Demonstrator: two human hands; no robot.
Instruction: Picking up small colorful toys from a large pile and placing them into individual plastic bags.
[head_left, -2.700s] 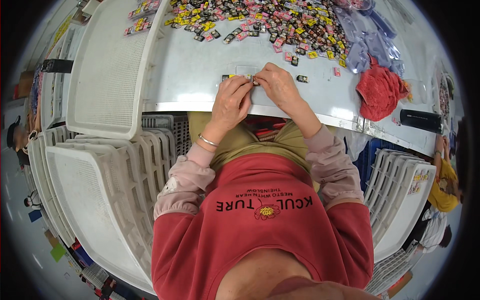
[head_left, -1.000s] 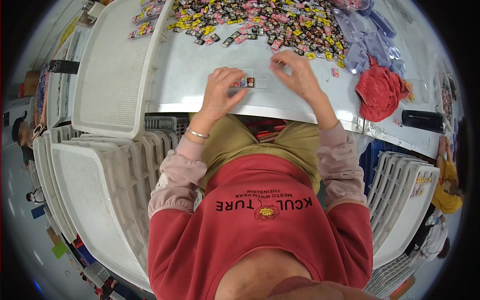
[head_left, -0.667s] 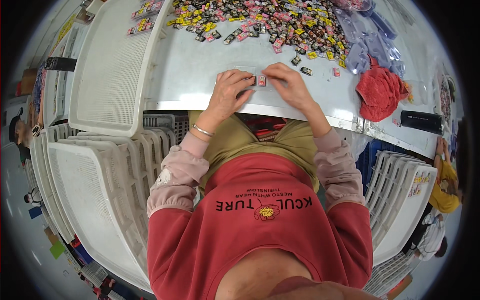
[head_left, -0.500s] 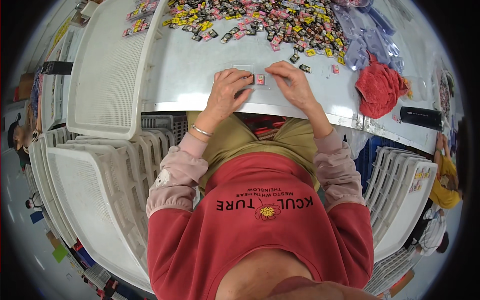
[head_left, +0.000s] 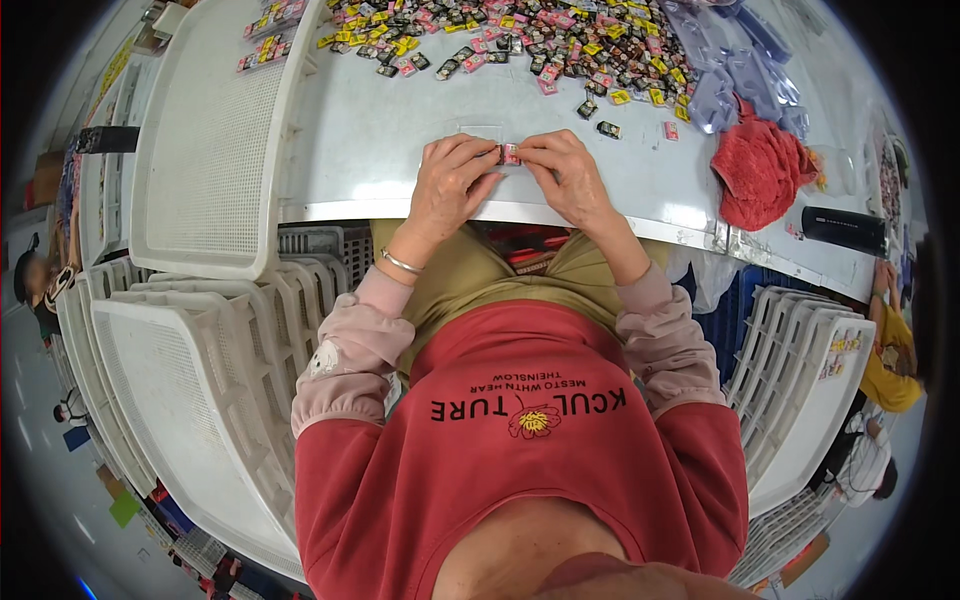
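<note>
Above the near edge of the table, both my hands meet over a clear plastic tray [head_left: 480, 131], mostly covered by my fingers. A small pink rectangular piece [head_left: 511, 154] sits between my fingertips. My right hand [head_left: 572, 182] pinches its right side with thumb and forefinger. Curled just left of it, my left hand [head_left: 452, 182] has its fingertips closed on a small dark piece, of which only a sliver shows. Across the far table lies a loose pile of small black, pink and yellow pieces [head_left: 600, 50].
A large white perforated tray [head_left: 205, 150] stands left, above stacked white trays [head_left: 190, 360]. Right are purple plastic trays [head_left: 740, 85], a crumpled red cloth [head_left: 755, 170] and a black cylinder [head_left: 843, 230]. More white trays [head_left: 805, 390] stack below right. People are at the far sides.
My right hand has moved left and down, from hovering apart to pinching the pink piece. My left hand stays almost in place by the dark piece.
</note>
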